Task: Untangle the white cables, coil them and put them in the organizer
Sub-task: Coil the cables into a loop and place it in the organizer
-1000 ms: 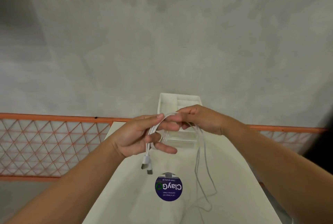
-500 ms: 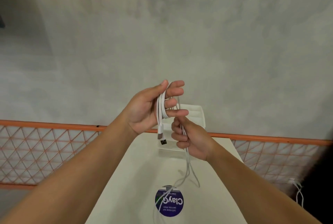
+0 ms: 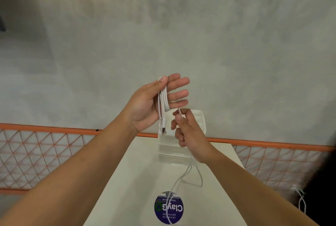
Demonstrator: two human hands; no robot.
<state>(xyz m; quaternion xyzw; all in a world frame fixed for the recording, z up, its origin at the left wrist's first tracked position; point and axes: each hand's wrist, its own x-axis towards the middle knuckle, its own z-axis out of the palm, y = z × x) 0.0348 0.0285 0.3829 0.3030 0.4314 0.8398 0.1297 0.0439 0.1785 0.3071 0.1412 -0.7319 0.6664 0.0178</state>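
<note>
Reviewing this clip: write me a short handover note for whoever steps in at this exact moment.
Left hand: raised, fingers straight, several loops of white cable wound round them, thumb pressing the loops; a plug end hangs below the palm.
Right hand: just below, its grip pinching the same cable's free run.
The loose tail trails down onto the white table, across the round blue sticker.
White organizer: at the table's far end, behind the hands; contents not readable.
Done: coil partly wound.
Left: wind the tail, place the coil in the organizer. Another white cable hangs at the right edge.
</note>
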